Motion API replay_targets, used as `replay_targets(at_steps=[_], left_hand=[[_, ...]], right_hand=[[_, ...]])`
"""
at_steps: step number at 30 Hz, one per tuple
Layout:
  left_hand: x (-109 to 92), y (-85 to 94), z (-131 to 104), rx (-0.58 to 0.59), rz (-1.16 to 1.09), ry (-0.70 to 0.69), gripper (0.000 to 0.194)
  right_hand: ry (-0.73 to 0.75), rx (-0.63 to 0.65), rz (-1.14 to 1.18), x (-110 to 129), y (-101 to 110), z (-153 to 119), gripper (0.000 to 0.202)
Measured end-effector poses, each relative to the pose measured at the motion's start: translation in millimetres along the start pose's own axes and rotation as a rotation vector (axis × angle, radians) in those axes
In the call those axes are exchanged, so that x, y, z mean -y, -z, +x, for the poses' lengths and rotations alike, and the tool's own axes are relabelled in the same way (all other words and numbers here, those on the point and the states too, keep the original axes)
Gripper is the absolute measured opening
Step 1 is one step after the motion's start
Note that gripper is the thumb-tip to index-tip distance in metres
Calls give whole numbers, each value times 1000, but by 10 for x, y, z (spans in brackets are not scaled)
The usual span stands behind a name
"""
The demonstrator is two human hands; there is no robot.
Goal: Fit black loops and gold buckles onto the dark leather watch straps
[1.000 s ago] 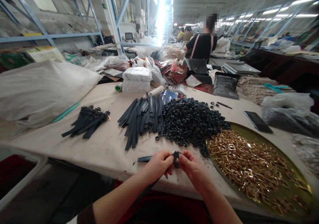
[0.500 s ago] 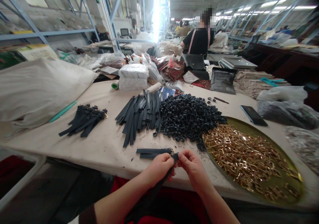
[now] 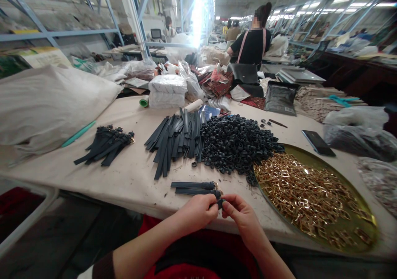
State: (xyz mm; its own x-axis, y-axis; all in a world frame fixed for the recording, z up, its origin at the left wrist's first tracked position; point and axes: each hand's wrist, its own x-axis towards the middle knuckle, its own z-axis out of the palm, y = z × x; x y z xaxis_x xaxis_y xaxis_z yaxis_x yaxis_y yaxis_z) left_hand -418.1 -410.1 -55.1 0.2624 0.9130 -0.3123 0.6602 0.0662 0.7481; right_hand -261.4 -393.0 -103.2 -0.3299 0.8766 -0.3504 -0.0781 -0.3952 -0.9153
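Observation:
My left hand point(image 3: 201, 210) is closed round a dark strap point(image 3: 220, 203), and only a short bit of it shows between my hands. Thumb and fingers of my right hand point(image 3: 238, 210) pinch the same strap's end from the other side. Whether a small loop or buckle sits in that pinch is hidden. Just beyond my left hand lie a few finished-looking straps point(image 3: 192, 186) with gold buckles at their right ends. Farther off are loose flat strips point(image 3: 173, 136), a heap of small dark loops point(image 3: 238, 142) and an oval gold tray point(image 3: 333, 239) of gold buckles point(image 3: 297, 196).
On the left of the table point(image 3: 130, 183) lies a bunch of buckled straps point(image 3: 107, 144), near a large whitish cloth-covered heap point(image 3: 52, 101). A phone point(image 3: 318, 143) and a slim dark tool point(image 3: 278, 123) lie at right. Wrapped packets point(image 3: 167, 90) line the back; a co-worker point(image 3: 252, 45) is beyond.
My hands have moved slightly down and stay close together. The strap's long dark tail, seen below my left hand before, no longer shows there. The view has shifted a little.

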Motion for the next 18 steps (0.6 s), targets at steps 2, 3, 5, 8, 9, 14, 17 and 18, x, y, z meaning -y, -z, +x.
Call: replay_targets(at_steps=[2, 3, 5, 8, 9, 14, 17, 18], left_hand=[[-3, 55, -23, 79, -16, 0, 28], [-6, 78, -32, 111, -32, -4, 28], [-15, 108, -46, 168, -57, -15, 28], [-27, 101, -47, 169, -40, -60, 27], [-26, 84, -45, 143, -29, -82, 26], [39, -16, -74, 174, -206, -2, 29], [80, -8, -127, 284, -318, 51, 30], [83, 0, -141, 282, -302, 53, 31]], right_hand=[[11, 42, -68, 0, 32, -21, 32], [1, 69, -85, 2, 47, -31, 32], [-23, 107, -103, 4, 67, -48, 31], [-34, 107, -95, -12, 47, -66, 30], [-30, 103, -96, -20, 32, -67, 31], [1, 131, -131, 13, 44, -34, 34], [0, 70, -103, 64, 115, -15, 30], [2, 46, -73, 64, 116, -15, 28]])
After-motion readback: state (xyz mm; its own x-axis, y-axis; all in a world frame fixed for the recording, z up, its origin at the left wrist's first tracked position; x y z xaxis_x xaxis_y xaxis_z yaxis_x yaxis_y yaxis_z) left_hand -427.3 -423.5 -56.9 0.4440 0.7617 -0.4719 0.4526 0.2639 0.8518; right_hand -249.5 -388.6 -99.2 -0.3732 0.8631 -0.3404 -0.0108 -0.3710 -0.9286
